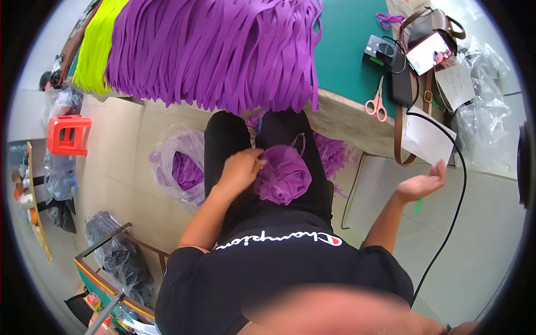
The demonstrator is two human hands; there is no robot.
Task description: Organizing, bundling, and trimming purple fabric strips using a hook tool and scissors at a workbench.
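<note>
A loose bundle of purple straps (282,176) lies on my lap. My left hand (241,170) is at the left side of this bundle, its fingers curled against the straps and pinching the edge. Off to the right, away from the lap, my right hand (421,185) is raised with its fingers extended and slightly cupped; I see nothing in it. Just below that hand a small green piece (419,205) shows, and whether it touches the hand I cannot tell. In front of me, many flat purple straps (212,56) hang over the table's near edge, beside yellow-green straps (96,47).
On the green table (349,61) are pink-handled scissors (377,101), a black device (379,50), a lit phone (429,53) and a brown-strapped bag (432,22). A black cable (455,212) runs down at right. A plastic bag (162,159) and red stool (68,135) stand left.
</note>
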